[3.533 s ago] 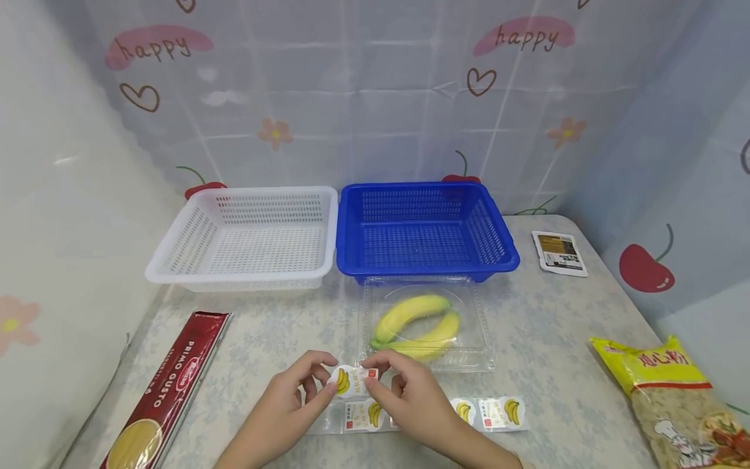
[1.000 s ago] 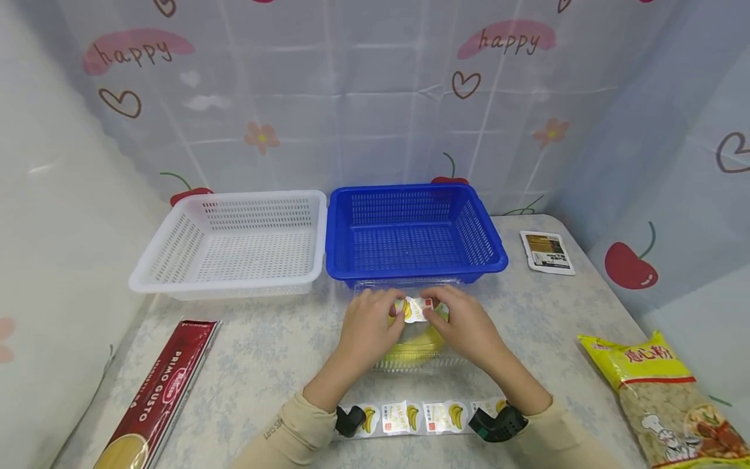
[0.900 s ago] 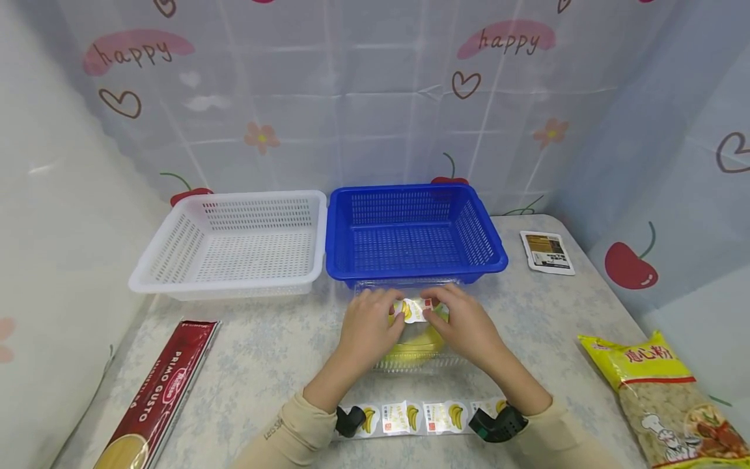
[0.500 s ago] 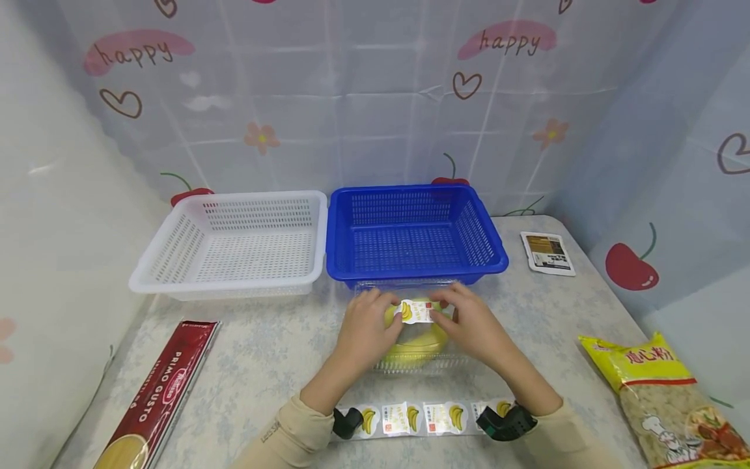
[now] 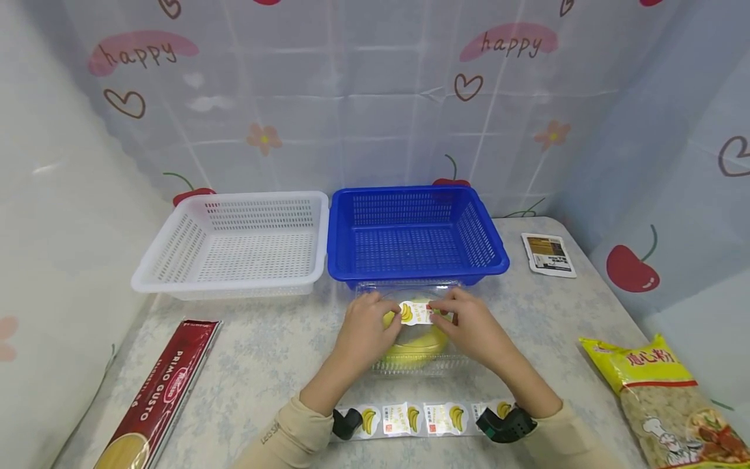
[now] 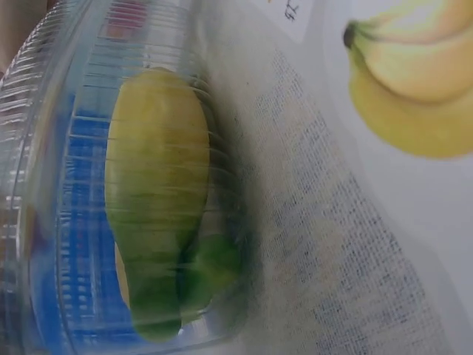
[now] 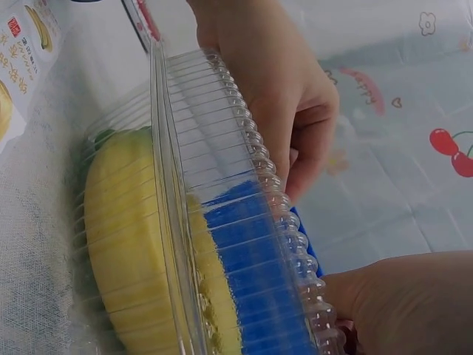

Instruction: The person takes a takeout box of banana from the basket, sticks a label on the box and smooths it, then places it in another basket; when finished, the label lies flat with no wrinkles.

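A white banana sticker (image 5: 416,313) lies over the lid of a clear plastic clamshell box (image 5: 404,370). My left hand (image 5: 363,332) pinches the sticker's left end between thumb and forefinger. At its right end, the thumb and forefinger of my right hand (image 5: 477,329) hold it the same way. Two yellow bananas (image 5: 418,345) with green tips are inside the box, partly covered by sticker and hands. The left wrist view shows a banana (image 6: 155,163) through the ribbed wall. Both hands appear above the lid in the right wrist view, fingertips partly hidden by its edge.
A strip of banana stickers (image 5: 410,419) lies in front, under the wrists. Behind the box stand a blue basket (image 5: 418,267) and a white basket (image 5: 234,286). A red spaghetti pack (image 5: 161,391) lies left; a pasta bag (image 5: 668,397) and a small packet (image 5: 549,255) lie right.
Both hands carried the sticker from above the strip forward onto the box lid. Over the last second the right fingers shifted slightly right, and the sticker now looks flatter.
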### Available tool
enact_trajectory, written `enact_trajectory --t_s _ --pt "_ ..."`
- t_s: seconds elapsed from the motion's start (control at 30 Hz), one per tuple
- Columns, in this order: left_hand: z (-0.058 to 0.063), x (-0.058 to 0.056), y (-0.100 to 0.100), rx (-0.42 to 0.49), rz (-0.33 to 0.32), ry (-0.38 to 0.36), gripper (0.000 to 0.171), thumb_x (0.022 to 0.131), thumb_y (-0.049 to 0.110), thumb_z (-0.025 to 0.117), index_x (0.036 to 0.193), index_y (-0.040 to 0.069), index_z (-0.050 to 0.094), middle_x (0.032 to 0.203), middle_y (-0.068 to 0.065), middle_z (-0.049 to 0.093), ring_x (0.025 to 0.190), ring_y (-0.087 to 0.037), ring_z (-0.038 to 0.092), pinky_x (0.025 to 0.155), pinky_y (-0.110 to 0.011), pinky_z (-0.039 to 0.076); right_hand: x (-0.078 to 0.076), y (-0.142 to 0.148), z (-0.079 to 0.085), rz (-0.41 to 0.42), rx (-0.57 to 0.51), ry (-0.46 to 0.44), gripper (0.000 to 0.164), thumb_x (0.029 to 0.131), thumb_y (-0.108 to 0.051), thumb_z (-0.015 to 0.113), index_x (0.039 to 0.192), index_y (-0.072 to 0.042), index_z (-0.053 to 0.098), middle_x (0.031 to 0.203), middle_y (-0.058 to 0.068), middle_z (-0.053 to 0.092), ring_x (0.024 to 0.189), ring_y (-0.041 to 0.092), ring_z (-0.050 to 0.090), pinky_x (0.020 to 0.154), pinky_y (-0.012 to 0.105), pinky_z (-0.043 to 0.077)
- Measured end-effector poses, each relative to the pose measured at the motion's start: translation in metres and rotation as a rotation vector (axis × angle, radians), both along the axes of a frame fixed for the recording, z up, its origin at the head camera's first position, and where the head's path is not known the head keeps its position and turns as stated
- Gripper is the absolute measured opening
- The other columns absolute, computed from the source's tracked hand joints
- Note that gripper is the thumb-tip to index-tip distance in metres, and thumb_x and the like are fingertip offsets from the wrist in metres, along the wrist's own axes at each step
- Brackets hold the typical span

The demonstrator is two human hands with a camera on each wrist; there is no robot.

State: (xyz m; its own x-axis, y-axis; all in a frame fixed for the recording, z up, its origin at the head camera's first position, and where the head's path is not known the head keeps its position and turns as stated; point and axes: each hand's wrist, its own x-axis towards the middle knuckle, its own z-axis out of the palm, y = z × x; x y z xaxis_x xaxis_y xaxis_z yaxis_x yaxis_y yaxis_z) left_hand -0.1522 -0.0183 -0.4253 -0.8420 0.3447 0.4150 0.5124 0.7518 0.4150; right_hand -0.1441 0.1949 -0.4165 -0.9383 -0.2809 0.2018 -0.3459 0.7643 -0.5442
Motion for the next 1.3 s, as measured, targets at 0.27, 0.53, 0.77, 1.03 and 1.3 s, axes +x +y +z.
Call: enact_trajectory --t_s 0.27,0.53,0.77,1.03,1.3 --pt "-0.0009 0.0016 -0.0041 0.013 0.002 -0.010 0.010 0.088 0.022 0.072 0.090 0.015 0.079 0.083 0.000 0.068 0.077 -0.018 0.060 0.076 -0.035 0.050 0.0026 0.0025 -0.0003 -0.030 -0.029 -0.010 0.019 0.089 -0.014 0.074 0.107 -0.010 0.077 0.084 -0.003 0.059 0.063 0.008 0.046 0.052 0.022 0.042" --pt "-0.0022 -0.0007 -0.0010 -0.018 -0.020 0.006 0.013 0.089 0.026 0.071 0.091 0.016 0.079 0.080 0.002 0.068 0.075 -0.017 0.061 0.073 -0.034 0.050 0.0004 -0.0005 -0.0034 -0.016 -0.011 0.054 0.023 0.088 -0.020 0.076 0.108 -0.009 0.077 0.086 -0.002 0.059 0.060 0.005 0.044 0.052 0.020 0.043" --pt "-0.0038 0.0000 -0.0030 0.002 0.001 -0.004 0.010 0.086 0.024 0.074 0.085 0.015 0.078 0.078 0.003 0.066 0.074 -0.017 0.060 0.076 -0.035 0.050 0.0031 -0.0011 -0.0024 -0.029 -0.007 0.043 0.018 0.087 -0.017 0.077 0.104 -0.010 0.078 0.084 -0.003 0.058 0.062 0.006 0.045 0.053 0.021 0.043" --pt "-0.0021 0.0015 -0.0036 -0.004 -0.005 -0.002 0.010 0.087 0.025 0.073 0.086 0.016 0.078 0.077 0.002 0.066 0.075 -0.017 0.060 0.077 -0.036 0.051 0.0046 -0.0011 -0.0044 -0.037 -0.009 0.049 0.022 0.088 -0.019 0.076 0.108 -0.010 0.077 0.087 -0.001 0.059 0.062 0.006 0.045 0.053 0.020 0.043" --pt "0.0007 0.0027 -0.0030 -0.014 -0.011 -0.005 0.012 0.089 0.025 0.071 0.089 0.015 0.079 0.081 0.001 0.069 0.077 -0.019 0.061 0.078 -0.037 0.051 0.0067 -0.0027 -0.0020 -0.025 -0.011 0.039 0.024 0.090 -0.017 0.073 0.112 -0.009 0.075 0.091 0.000 0.061 0.061 0.005 0.044 0.052 0.021 0.042"
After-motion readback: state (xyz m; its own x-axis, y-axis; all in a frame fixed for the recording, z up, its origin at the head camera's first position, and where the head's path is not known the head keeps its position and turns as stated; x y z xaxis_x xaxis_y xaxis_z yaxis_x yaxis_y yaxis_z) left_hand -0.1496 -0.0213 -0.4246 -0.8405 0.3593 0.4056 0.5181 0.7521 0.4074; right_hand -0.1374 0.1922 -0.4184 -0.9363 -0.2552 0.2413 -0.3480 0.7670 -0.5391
